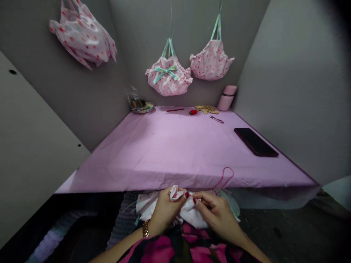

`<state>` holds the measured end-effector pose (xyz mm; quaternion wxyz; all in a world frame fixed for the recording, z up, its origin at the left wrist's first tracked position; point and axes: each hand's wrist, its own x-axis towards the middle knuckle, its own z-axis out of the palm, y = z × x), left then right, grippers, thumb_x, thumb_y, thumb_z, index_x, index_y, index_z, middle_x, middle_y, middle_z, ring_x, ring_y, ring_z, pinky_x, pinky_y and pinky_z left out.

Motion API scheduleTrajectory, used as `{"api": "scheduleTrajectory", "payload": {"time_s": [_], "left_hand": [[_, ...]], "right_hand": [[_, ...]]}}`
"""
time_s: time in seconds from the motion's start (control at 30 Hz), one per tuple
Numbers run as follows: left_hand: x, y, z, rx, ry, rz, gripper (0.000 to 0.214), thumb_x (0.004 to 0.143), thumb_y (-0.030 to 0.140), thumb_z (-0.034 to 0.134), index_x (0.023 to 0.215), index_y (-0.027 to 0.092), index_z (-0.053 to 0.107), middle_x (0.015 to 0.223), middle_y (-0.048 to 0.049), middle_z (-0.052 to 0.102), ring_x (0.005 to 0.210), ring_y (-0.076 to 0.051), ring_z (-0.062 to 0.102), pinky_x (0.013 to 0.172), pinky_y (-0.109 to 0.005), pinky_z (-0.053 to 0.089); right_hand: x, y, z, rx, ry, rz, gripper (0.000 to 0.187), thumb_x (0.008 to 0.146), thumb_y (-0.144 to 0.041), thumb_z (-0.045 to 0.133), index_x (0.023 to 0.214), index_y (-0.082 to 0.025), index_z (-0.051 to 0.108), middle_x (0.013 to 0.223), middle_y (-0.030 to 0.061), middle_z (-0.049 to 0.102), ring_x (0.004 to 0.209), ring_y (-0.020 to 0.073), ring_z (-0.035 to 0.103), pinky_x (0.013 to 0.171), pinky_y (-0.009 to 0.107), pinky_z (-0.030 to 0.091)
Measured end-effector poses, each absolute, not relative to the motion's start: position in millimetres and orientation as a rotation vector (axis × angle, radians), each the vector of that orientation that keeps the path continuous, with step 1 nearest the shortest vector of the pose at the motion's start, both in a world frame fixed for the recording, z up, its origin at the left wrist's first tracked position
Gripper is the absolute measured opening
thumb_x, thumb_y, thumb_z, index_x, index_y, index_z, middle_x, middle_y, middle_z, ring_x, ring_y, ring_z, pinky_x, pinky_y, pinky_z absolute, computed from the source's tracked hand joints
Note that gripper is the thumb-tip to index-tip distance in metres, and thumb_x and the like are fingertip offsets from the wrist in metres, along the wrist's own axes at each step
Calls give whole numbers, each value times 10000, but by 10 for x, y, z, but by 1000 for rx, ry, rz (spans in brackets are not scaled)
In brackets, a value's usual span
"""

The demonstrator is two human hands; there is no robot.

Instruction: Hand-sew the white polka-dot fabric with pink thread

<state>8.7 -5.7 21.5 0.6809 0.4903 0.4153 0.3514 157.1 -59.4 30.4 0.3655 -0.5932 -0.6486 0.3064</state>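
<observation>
The left hand (164, 212) closes its fingers around a bunched white cotton cloth with pink dots (189, 213), gathering it steady in the lap, just below the edge of the lilac-covered table (175, 153). The right hand (216, 213) pinches the cloth's fold at the fingertips, where a pink thread (223, 179) loops up onto the table, seemingly for stitching.

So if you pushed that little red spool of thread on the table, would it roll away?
Probably. The red thread spool lies on its side on the smooth pink tablecloth, so a nudge would likely roll it. It looks small, so it is probably light. The wooden pieces beside it might stop it.
</observation>
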Motion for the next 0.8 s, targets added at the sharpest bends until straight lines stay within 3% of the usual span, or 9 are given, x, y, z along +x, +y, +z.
{"api": "scheduleTrajectory", "payload": {"time_s": [0.43,0.8], "left_hand": [[85,-44,173,1100,882,761,248,656,355,660,682,124,571,625,-22,555,578,-120,470,557,-225,359],[85,-44,104,1090,821,737,281,676,396,634,699,134,534,614,19,472,557,-96,408,545,-214,328]], "right_hand": [[1555,-600,336,-1542,-1633,790,238,842,-281,444,857,-166,652,578,-8,609,517,133,534,470,212,351],[1571,-583,235,-1412,-1397,1079,254,797,-362,512,830,-156,657,615,10,619,535,132,542,480,198,396]]}}
